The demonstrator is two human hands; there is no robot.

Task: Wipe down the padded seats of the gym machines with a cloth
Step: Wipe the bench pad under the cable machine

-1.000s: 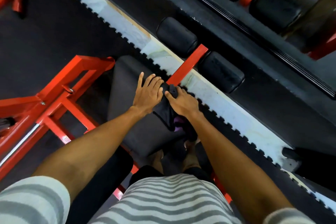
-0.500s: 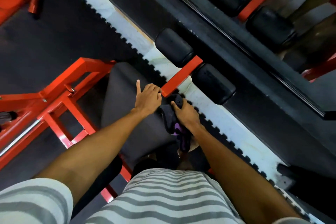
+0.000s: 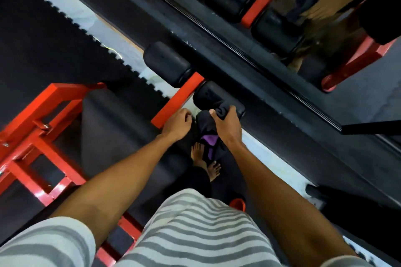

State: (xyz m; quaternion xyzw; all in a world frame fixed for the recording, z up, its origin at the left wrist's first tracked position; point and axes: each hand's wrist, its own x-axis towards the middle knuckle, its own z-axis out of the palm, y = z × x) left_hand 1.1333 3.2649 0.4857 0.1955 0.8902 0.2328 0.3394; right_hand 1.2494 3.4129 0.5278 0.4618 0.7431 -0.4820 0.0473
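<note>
Nearest, toward 8 o'clock: padded seat (image 3: pixel 121 132). At its far edge, left hand (image 3: pixel 176 124), fingers curled; holding what, cannot tell. Just at its 3 o'clock, right hand (image 3: pixel 227 125) clenching bunched cloth (image 3: pixel 205 124) against roller pad (image 3: pixel 208 93). Likely trouble: hanging tail snagging on red bar (image 3: pixel 180 97) at 11 o'clock, or slipping free from a loose clench.

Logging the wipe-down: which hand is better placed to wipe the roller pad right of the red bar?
Right. The right hand grips the cloth, bunched against that roller pad; the left hand sits by the red bar with no cloth.
</note>
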